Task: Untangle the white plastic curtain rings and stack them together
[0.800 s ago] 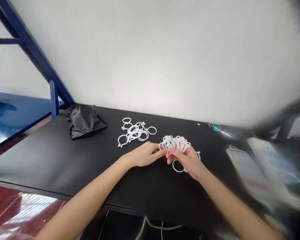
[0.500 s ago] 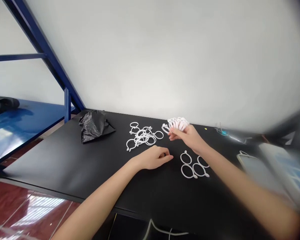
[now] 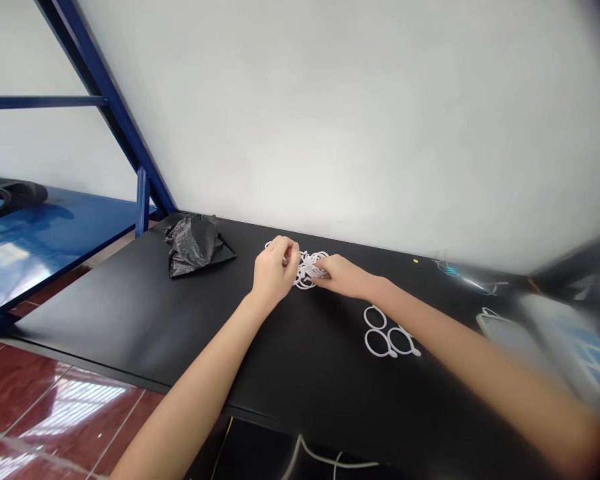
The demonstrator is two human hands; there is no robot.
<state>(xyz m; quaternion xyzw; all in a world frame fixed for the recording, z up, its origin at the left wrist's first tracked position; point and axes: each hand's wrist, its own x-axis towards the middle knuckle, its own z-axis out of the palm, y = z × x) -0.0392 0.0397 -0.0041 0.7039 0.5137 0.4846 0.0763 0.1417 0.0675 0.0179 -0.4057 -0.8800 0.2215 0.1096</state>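
White curtain rings (image 3: 306, 283) lie in a heap on the black table (image 3: 190, 333), partly covered by both hands. My right hand (image 3: 347, 275) reaches in from the right, its fingers closed on a bunch of white rings at the heap. My left hand (image 3: 274, 270) is at the heap's left side with its fingers curled together; whatever is in them, if anything, is hidden. Nearer me, several separate rings (image 3: 377, 343) lie flat, with my right forearm passing over part of the group.
A crumpled black plastic bag (image 3: 195, 243) lies at the table's left. To the right are a clear plastic piece (image 3: 473, 283), a phone-like object (image 3: 505, 333) and a blurred white-and-blue box (image 3: 565, 340). A pale wall (image 3: 330, 133) rises behind; blue metal framing (image 3: 105, 93) stands left.
My right hand has moved left with its bunch of rings, down to the heap. My left hand has risen and moved left, from the bare table to the heap's side.
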